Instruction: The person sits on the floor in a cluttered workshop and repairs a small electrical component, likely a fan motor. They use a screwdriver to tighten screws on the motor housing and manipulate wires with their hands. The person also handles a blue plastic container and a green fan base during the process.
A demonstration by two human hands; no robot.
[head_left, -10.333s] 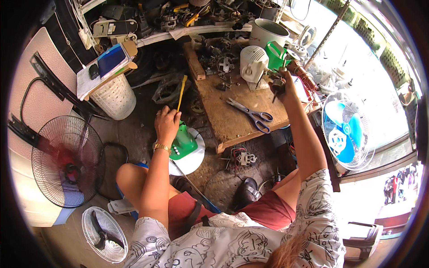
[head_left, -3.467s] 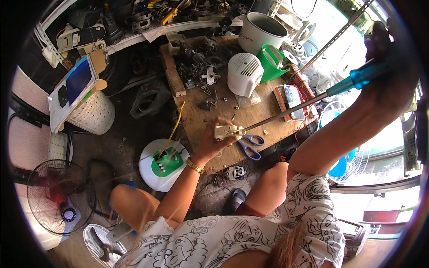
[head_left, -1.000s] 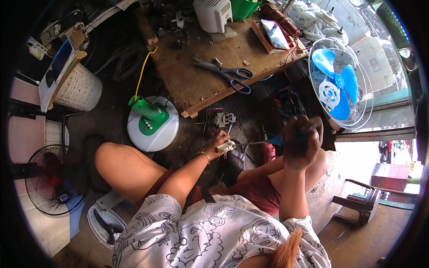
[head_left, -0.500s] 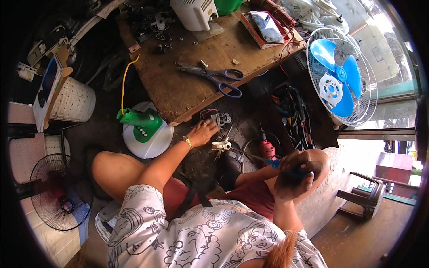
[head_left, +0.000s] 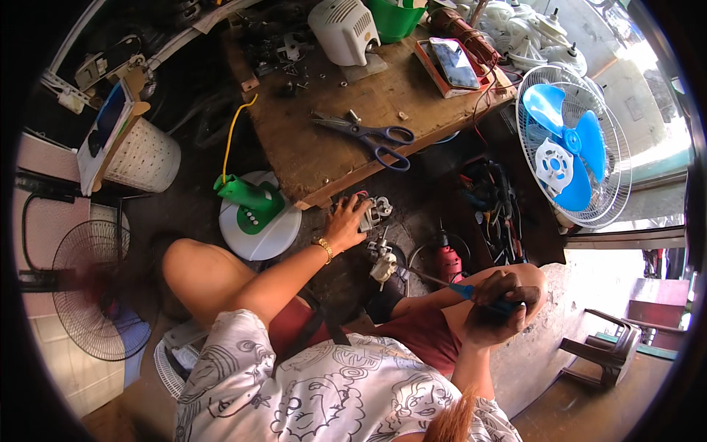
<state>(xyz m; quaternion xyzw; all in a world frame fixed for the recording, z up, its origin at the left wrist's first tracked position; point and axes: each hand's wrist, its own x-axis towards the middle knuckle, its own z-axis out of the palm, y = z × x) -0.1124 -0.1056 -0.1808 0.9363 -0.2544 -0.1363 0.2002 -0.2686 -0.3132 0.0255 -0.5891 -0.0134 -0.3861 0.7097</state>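
Observation:
My left hand (head_left: 347, 224), with a gold bracelet at the wrist, is closed over a small metal motor (head_left: 379, 212), low in front of the bench corner. Just below the motor is an off-white plastic piece (head_left: 383, 267) with a metal rod; whether the two are joined I cannot tell. My right hand (head_left: 498, 300), its fingers darkened, is wrapped round the blue handle of a screwdriver (head_left: 462, 290) by my right knee. The screwdriver's shaft points left at the off-white piece; whether its tip touches is unclear.
The wooden bench (head_left: 294, 158) ahead holds scissors (head_left: 368, 134), a phone (head_left: 453, 62) and a white housing (head_left: 340, 29). A green-and-white fan base (head_left: 258, 221) stands left. To the right are a red power tool (head_left: 446, 258), hand tools (head_left: 497, 206) and a blue-bladed fan (head_left: 567, 140).
My left hand now wraps farther over the motor. The motor and off-white piece have come slightly nearer to me. The whole view has shifted a little; my right hand keeps its grip on the screwdriver.

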